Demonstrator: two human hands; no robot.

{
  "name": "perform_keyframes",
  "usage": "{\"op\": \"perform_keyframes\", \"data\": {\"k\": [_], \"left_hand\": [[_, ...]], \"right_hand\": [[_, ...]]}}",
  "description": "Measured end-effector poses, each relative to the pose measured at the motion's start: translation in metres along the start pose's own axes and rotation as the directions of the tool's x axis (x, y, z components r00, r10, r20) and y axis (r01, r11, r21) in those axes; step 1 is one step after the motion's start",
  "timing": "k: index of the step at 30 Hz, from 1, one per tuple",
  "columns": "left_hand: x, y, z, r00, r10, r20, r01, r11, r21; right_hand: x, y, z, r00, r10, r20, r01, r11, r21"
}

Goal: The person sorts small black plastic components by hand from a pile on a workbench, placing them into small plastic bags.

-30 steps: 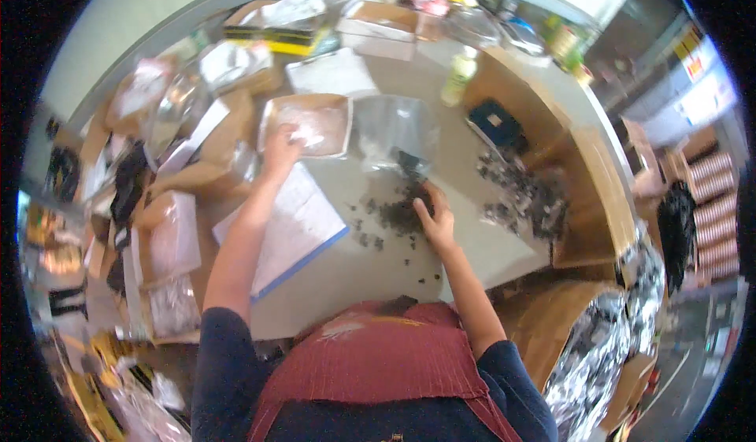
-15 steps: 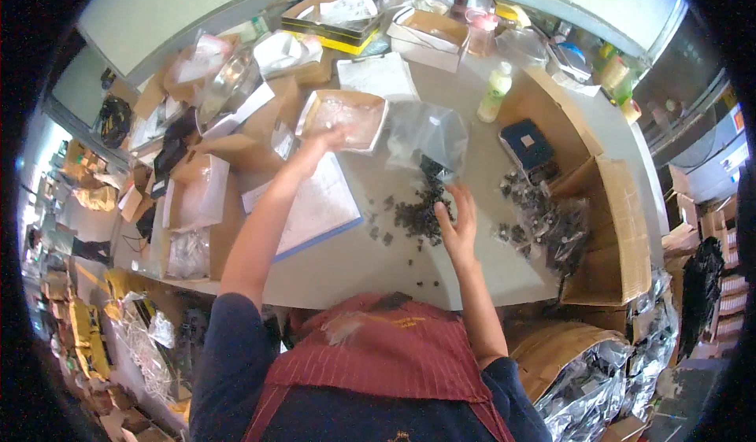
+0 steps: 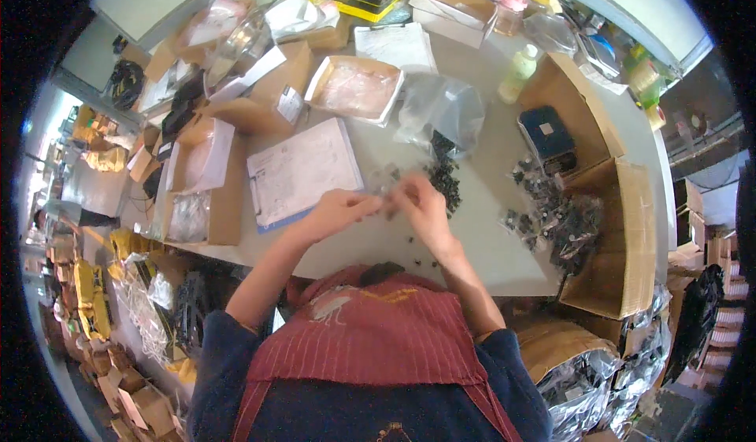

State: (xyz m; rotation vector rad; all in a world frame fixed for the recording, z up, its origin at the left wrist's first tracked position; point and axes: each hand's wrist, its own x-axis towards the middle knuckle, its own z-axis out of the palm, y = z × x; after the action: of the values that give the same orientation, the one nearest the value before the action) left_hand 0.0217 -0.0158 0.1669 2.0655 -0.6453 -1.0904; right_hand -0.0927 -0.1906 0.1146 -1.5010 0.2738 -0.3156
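My left hand (image 3: 340,212) and my right hand (image 3: 421,206) meet over the table in front of me, fingertips close together. The left thumb and fingers are pinched. My right fingers are bent and closed, slightly smeared by motion; whatever is between the hands is too small and blurred to name. Just beyond the fingertips shows a pale, see-through blur (image 3: 383,179). Beside my right hand lies a pile of small black parts (image 3: 446,182), running up to the mouth of a clear plastic bag (image 3: 441,111).
An open white box (image 3: 358,88) with clear plastic inside stands beyond my hands. A clipboard with paper (image 3: 303,166) lies left. At right are a cardboard box (image 3: 614,237), bagged black parts (image 3: 571,229), a dark blue case (image 3: 546,136) and a bottle (image 3: 518,73).
My left hand has come back from the white box toward me. My right hand has moved left from the black pile, its spread fingers now closed, to meet the left. The view has shifted slightly.
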Motion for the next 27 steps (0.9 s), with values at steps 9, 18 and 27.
{"op": "perform_keyframes", "data": {"k": [9,18,27], "left_hand": [[0.018,-0.049,0.017,0.912,0.371,-0.174,-0.384,0.922,-0.049],[-0.011,-0.043,0.002,0.916,0.4,0.028,-0.401,0.913,0.076],[0.008,-0.093,0.028,0.723,0.689,0.055,-0.688,0.709,0.155]], "right_hand": [[-0.033,-0.002,0.018,0.993,0.095,-0.066,-0.101,0.99,-0.1],[-0.056,0.005,0.056,0.981,-0.139,-0.136,0.066,0.895,-0.44],[-0.069,0.003,0.071,0.98,0.101,-0.173,-0.171,0.873,-0.458]]}}
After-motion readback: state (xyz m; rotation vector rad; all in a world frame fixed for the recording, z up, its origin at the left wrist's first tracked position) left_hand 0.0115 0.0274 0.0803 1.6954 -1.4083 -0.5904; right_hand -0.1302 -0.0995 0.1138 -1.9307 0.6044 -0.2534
